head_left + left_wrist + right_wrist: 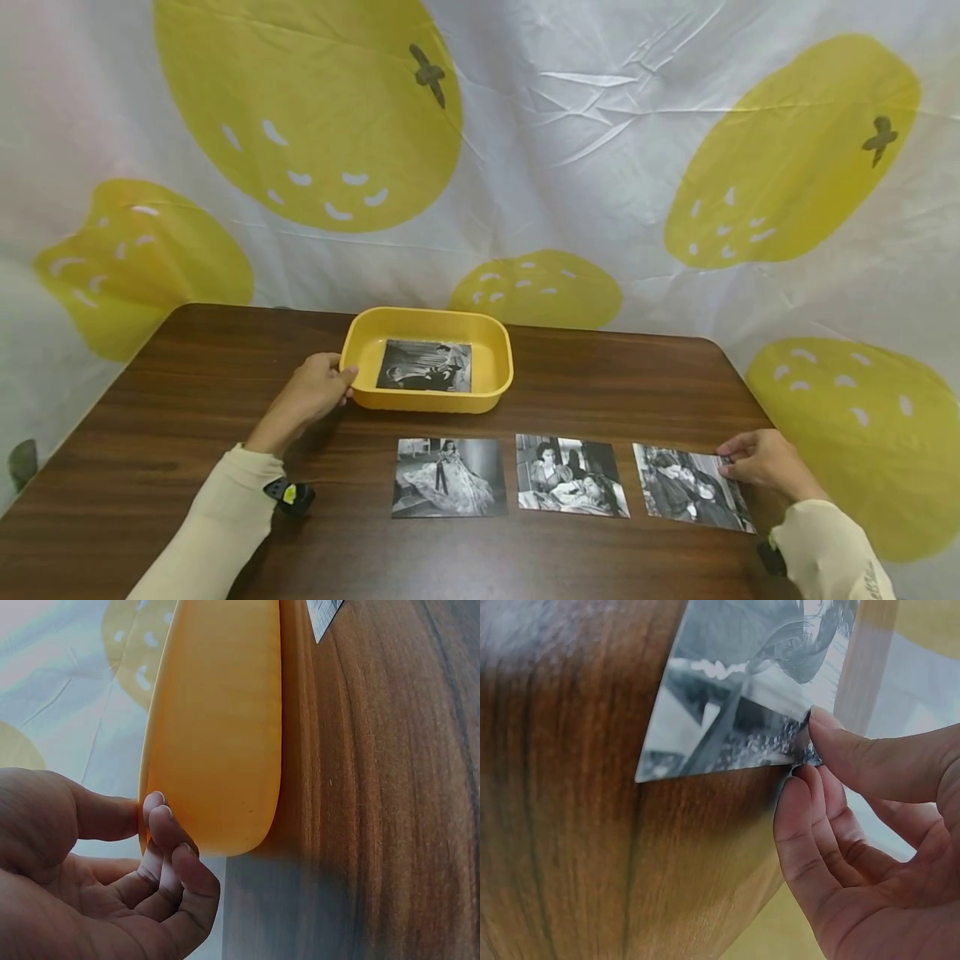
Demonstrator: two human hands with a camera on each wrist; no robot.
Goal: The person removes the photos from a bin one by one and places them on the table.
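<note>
The wood-grain counter [600, 367] fills the lower view; near its far edge sits the yellow tray [427, 403], an inner photo [426, 367] flat inside; the left grip [311, 392] pinches the tray's left end, probably to steady it; nearer lie the left photo [450, 479], middle photo [572, 477] and right photo [693, 492], spaced perhaps so each shows whole; the right grip [768, 462] pinches the right photo's far right corner, leaving most of its picture uncovered; whether that corner is raised is hard to tell.
</note>
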